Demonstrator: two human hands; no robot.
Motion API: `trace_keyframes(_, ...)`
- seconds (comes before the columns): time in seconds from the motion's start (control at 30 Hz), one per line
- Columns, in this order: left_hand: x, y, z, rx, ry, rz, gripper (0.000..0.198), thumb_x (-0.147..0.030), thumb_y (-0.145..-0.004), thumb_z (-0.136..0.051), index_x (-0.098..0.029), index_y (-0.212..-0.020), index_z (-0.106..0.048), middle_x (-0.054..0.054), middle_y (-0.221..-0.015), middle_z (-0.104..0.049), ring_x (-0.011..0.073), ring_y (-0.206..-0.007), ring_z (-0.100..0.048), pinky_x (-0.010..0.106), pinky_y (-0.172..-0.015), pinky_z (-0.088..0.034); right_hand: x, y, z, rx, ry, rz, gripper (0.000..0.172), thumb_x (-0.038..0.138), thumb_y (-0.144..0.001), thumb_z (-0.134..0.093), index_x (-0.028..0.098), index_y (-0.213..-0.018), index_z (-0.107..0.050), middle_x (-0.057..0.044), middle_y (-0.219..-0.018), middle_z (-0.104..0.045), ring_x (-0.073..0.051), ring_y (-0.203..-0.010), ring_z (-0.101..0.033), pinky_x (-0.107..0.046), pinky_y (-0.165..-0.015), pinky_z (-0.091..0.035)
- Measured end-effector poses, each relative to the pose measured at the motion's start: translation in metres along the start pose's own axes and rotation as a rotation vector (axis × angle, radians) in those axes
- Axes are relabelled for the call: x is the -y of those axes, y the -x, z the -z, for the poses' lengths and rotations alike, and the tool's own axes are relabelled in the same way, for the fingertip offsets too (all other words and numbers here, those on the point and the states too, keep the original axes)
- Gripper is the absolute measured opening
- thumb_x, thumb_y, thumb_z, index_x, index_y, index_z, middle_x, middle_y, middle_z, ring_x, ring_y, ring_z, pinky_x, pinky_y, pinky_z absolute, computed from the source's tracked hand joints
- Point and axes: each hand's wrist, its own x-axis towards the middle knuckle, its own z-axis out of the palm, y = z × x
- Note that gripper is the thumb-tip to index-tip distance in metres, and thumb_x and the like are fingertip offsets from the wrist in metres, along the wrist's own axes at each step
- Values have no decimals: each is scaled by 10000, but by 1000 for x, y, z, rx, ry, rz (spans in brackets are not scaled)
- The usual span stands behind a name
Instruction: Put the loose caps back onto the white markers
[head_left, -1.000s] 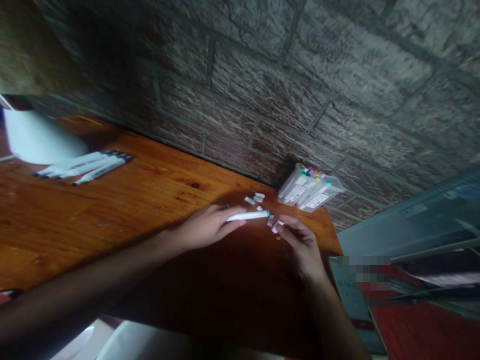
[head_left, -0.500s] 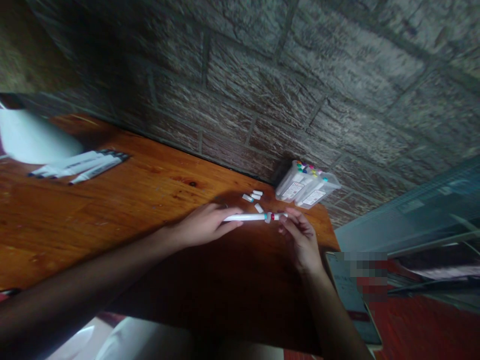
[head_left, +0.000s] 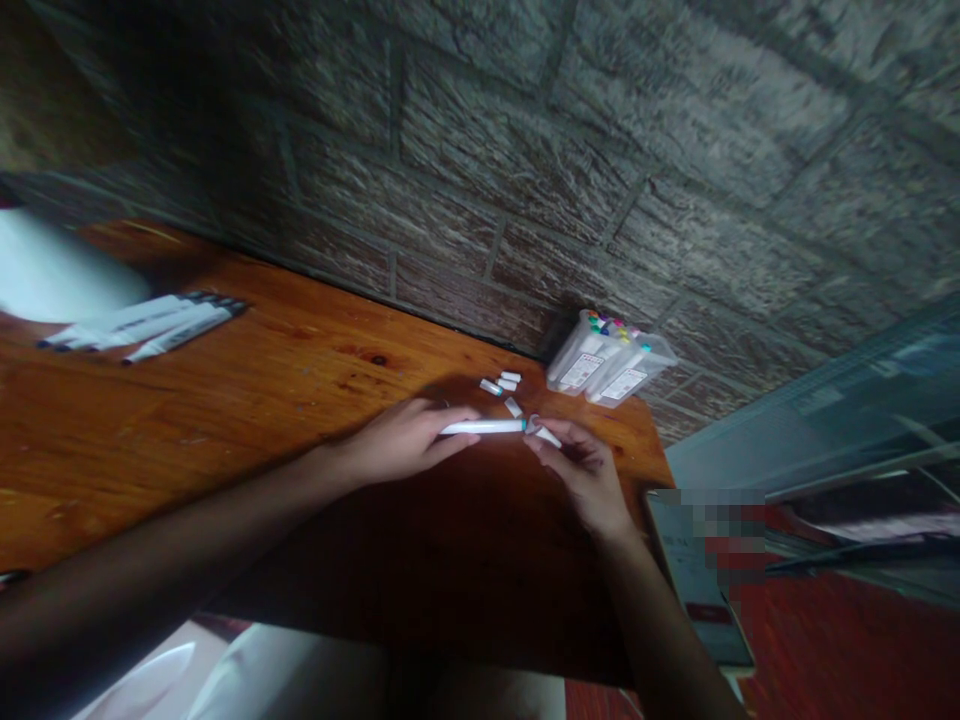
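My left hand (head_left: 401,440) grips a white marker (head_left: 491,427) by its left part, thumb and fingers closed around it. The marker lies level above the table and has a teal band at its right end. At that end, my right hand (head_left: 589,470) pinches a small white marker cap (head_left: 548,437), tilted down to the right. The fingertips partly hide the marker's tip, so I cannot tell whether they touch it. Just beyond the marker, several loose white caps lie on the table, among them one with a teal edge (head_left: 490,387) and a separate one (head_left: 513,407).
Two clear plastic cases (head_left: 611,370) of colourful-ended markers stand by the brick wall (head_left: 450,230). Several white markers (head_left: 150,322) lie on the left of the wooden table (head_left: 322,350), beside a white lamp base (head_left: 60,265). A tablet-like device (head_left: 697,580) is at the right edge.
My right hand has moved left to the marker's end. The cap, level and showing red before, is now tilted, with the red part no longer visible. The view has shifted slightly.
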Motion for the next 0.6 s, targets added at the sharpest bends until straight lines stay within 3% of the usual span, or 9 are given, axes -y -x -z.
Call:
trace_keyframes(0.2, -1, 0, 0, 13, 1, -10, 348, -439, -1021, -414, -255, -1205, -646, 28, -1095, -736, 193, -962, -693, 271, -891, -483, 1, 0, -2, -11, 44, -7, 272, 389, -705, -836, 250, -935, -797, -1, -823, -743, -133, -642, -574, -255, -538, -464)
trace_keyframes(0.6, -2, -1, -1, 38, 13, -16, 333, -421, -1008, -450, -251, -1192, -669, 35, -1087, -750, 215, -955, -702, 301, -885, -490, -2, 1, 0, 135, 59, 2, 268, 412, -803, -766, 252, -1018, -773, -23, -858, -783, -160, -730, -673, -239, -539, -504)
